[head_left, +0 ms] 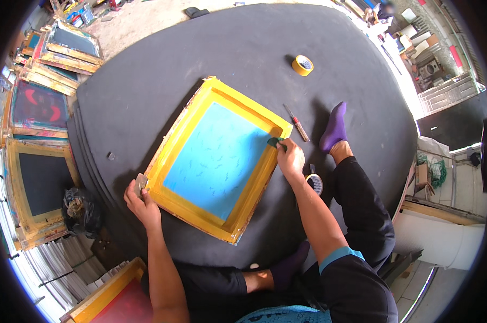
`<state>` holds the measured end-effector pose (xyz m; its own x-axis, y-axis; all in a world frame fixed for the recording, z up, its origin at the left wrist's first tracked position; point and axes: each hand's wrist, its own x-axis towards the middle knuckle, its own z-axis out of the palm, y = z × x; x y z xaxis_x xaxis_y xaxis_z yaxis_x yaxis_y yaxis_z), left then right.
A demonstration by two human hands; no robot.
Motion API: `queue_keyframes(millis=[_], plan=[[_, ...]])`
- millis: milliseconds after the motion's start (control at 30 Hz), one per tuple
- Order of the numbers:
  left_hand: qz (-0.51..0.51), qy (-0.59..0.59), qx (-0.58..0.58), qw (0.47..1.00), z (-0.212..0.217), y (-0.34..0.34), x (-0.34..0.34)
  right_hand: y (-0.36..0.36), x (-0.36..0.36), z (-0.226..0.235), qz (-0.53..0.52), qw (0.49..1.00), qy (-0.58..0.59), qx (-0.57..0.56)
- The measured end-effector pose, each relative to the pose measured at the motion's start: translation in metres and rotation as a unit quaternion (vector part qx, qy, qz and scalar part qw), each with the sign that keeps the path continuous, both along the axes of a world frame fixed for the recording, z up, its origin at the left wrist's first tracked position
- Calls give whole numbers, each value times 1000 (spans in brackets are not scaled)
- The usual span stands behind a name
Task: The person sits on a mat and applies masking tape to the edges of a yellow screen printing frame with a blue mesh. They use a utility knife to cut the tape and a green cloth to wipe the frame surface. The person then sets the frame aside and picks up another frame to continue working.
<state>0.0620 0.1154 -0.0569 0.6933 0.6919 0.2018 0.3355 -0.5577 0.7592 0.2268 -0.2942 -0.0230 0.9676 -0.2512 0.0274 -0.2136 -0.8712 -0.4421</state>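
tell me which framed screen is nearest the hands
The blue screen on the dark mat, between left hand and right hand; other screens are farther left.

The right hand (290,160), right of centre, covers part of a green piece (275,142); its full shape cannot be determined. The left hand (143,207), left of centre, partly conceals a small grey-brown piece (141,182) of unidentifiable kind. The right forearm (319,218) obscures one side of a tape roll (315,185). The lower edge cuts off a red screen (126,306). At upper right, a person (387,9) is blurred.
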Motion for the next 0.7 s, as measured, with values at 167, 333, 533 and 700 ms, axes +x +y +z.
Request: queue_keyframes(millis=[167,333,533,700], plan=[[-5,4,16,1000,2,1,-3,-12,21,10,-37,999,-34,2],[-10,5,10,1000,5,-3,-2,-20,67,-14,-29,996,-81,-34],[-14,2,10,1000,2,1,-6,-8,79,-10,-20,998,-41,-42],[-7,0,7,1000,4,0,-3,-7,68,-13,19,996,-69,-53]])
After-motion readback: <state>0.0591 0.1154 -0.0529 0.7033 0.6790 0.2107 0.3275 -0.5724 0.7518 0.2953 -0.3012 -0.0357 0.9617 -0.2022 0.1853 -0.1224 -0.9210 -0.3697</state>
